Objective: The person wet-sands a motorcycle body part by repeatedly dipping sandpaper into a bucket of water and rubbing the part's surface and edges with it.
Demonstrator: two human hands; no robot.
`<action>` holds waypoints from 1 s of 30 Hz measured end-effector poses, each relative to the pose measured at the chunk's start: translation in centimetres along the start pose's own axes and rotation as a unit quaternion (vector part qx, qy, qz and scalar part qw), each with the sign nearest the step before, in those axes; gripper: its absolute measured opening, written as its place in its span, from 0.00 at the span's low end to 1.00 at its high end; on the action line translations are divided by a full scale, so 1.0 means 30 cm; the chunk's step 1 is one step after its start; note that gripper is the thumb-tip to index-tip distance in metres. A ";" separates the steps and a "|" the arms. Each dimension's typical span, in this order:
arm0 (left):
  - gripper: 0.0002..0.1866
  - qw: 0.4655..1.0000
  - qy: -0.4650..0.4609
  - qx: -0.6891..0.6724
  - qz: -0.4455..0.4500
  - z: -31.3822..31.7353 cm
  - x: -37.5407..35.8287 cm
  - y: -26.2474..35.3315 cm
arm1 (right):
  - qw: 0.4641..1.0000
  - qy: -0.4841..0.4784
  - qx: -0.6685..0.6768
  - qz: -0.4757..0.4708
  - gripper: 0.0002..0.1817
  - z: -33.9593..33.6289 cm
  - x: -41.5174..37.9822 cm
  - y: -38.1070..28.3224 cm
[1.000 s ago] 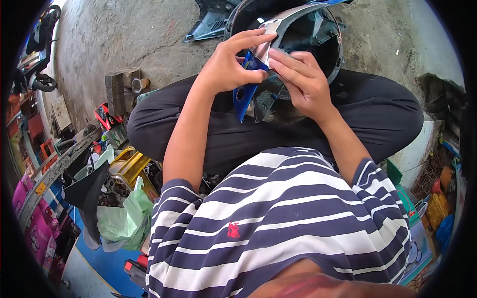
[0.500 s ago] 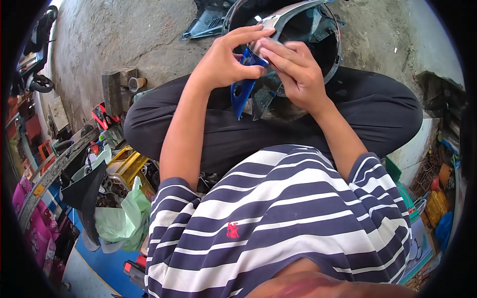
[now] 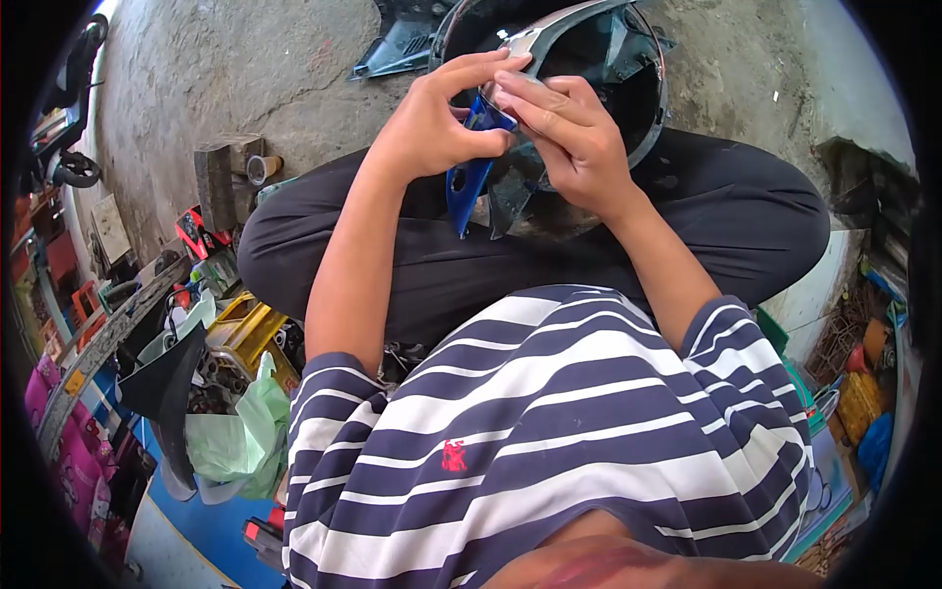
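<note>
A long curved plastic panel [image 3: 473, 182], blue at its lower end and silver-white farther up, lies between my two hands. My left hand [image 3: 427, 123] is curled round its left side, the thumb on the blue part and the fingers over the upper part. Pressed close together, the fingers of my right hand [image 3: 579, 142] rest on the panel's right side; the thumb is mostly hidden. Whether anything small lies under those fingers cannot be seen. Behind the hands stands a round dark tub [image 3: 659, 108] with dark plastic pieces [image 3: 613, 49] in and over it.
My crossed legs [image 3: 746, 196] surround the tub's near side. At left are wooden blocks [image 3: 214, 182], a small cup [image 3: 263, 169], a yellow plastic crate [image 3: 240, 329] and a pale green bag [image 3: 240, 442]. Another dark plastic part [image 3: 397, 54] lies on the concrete floor [image 3: 245, 69]. Clutter [image 3: 863, 402] lines the right.
The whole view has shifted slightly. Both hands keep their places on the panel, with the right fingers moved a little along its surface.
</note>
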State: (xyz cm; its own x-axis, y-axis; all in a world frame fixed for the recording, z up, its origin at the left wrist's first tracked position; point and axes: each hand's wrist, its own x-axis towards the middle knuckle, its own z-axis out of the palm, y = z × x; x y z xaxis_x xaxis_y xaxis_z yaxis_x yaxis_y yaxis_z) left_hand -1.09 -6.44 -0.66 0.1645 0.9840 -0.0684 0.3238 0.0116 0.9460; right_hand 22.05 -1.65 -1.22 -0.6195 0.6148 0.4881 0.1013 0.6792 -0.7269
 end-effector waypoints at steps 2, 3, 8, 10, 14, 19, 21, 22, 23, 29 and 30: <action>0.46 0.999 -0.007 0.005 -0.033 -0.008 -0.001 0.026 | 1.000 -0.005 -0.023 0.003 0.26 -0.021 -0.042 -0.011; 0.46 0.999 -0.009 0.006 -0.051 -0.004 -0.006 0.043 | 0.999 -0.010 -0.035 0.005 0.26 -0.030 -0.052 -0.019; 0.47 1.000 -0.002 -0.009 -0.012 0.002 -0.005 -0.006 | 1.000 -0.009 -0.023 0.013 0.25 -0.017 -0.028 -0.017; 0.47 1.000 -0.003 0.015 -0.015 0.001 -0.008 0.017 | 0.999 -0.010 -0.031 0.014 0.25 -0.021 -0.036 -0.025; 0.47 1.000 0.007 0.020 -0.011 0.007 -0.004 0.022 | 1.000 -0.004 -0.015 0.017 0.24 -0.015 -0.037 -0.015; 0.47 0.999 -0.011 0.008 -0.045 -0.008 -0.003 0.037 | 1.000 0.003 0.006 0.030 0.24 -0.004 -0.059 -0.023; 0.47 1.000 0.003 0.016 -0.012 -0.006 0.001 0.013 | 0.999 0.004 0.009 0.031 0.24 -0.008 -0.066 -0.020; 0.47 1.000 0.006 0.019 0.002 0.004 -0.002 0.002 | 1.000 0.004 0.013 0.027 0.24 -0.001 -0.037 -0.016; 0.47 1.000 0.006 0.007 -0.005 0.010 -0.004 0.001 | 1.000 0.007 0.019 0.023 0.23 0.002 -0.013 -0.009; 0.46 0.999 0.006 0.008 -0.033 0.005 -0.007 0.027 | 1.000 0.005 0.011 0.021 0.26 0.001 -0.048 -0.012; 0.46 1.000 0.007 0.004 -0.018 0.006 -0.006 0.020 | 1.000 0.002 0.014 0.021 0.26 0.008 -0.015 -0.011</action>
State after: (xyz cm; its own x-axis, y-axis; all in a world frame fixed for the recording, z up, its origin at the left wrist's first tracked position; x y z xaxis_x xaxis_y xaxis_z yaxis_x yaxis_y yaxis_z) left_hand -0.76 -6.63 -0.14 0.1396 0.9854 -0.0976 0.3373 0.0453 0.9403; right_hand 22.12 -2.25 -1.32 -0.6114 0.6439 0.4600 0.1040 0.6416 -0.7600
